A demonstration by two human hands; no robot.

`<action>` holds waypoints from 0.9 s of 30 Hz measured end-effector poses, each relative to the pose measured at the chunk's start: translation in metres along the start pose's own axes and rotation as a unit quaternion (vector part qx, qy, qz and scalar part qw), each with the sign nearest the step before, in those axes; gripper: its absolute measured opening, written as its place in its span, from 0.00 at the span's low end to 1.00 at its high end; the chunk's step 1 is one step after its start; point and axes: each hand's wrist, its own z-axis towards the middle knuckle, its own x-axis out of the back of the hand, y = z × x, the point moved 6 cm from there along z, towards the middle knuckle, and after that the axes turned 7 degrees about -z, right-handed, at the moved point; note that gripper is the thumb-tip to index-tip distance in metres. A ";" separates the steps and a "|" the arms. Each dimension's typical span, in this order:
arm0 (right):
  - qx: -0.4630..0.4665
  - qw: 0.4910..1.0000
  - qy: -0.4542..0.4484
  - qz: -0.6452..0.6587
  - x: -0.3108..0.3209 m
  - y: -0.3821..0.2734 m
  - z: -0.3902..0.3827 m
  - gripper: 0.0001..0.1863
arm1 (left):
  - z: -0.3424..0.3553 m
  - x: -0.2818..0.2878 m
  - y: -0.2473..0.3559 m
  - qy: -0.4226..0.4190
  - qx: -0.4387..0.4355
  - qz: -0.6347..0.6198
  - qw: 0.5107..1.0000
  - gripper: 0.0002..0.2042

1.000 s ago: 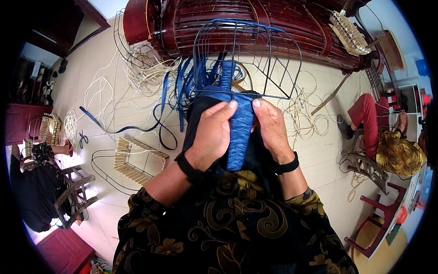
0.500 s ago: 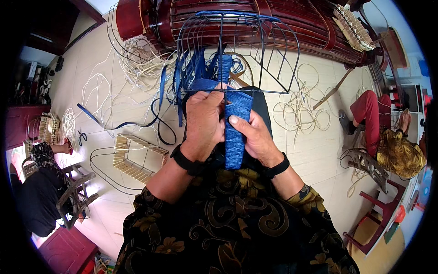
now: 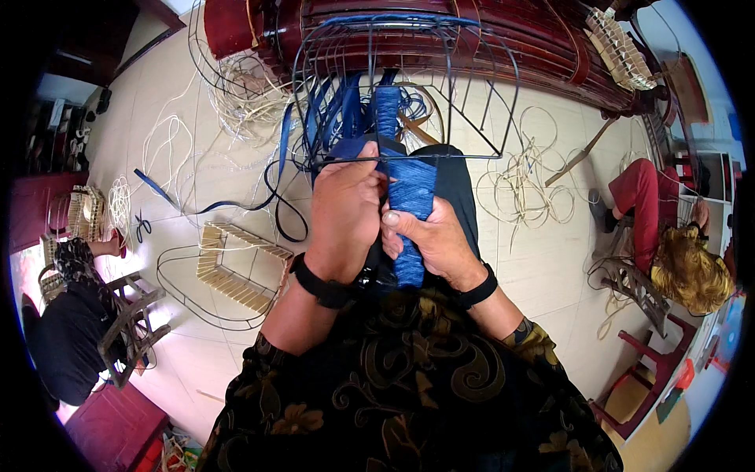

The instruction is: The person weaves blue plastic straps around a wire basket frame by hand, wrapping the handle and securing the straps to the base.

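We pinch blue strap (image 3: 344, 148) in our curled left hand (image 3: 346, 212); our right hand (image 3: 432, 240) wraps the woven band (image 3: 413, 187); band looks covered; wire frame (image 3: 449, 98) mostly bare

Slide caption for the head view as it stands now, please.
Right hand grips a blue woven band; the left hand is at the near edge of a dark wire frame.

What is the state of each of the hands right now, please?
Left hand: closed, up against the blue strap; whether it grips it cannot be told.
Right hand: closed, holding the woven blue band.
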 end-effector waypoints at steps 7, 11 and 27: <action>0.030 0.990 0.058 -0.126 0.001 -0.020 0.001 0.10 | 0.000 0.012 -0.008 -0.027 0.037 -0.066 0.997 0.08; 0.046 0.954 0.137 -0.263 0.033 -0.036 0.000 0.15 | -0.004 -0.006 -0.009 0.014 -0.050 -0.130 0.990 0.06; 0.116 0.937 0.177 -0.278 0.037 -0.060 0.007 0.08 | 0.002 0.000 -0.023 -0.002 -0.051 -0.156 0.987 0.04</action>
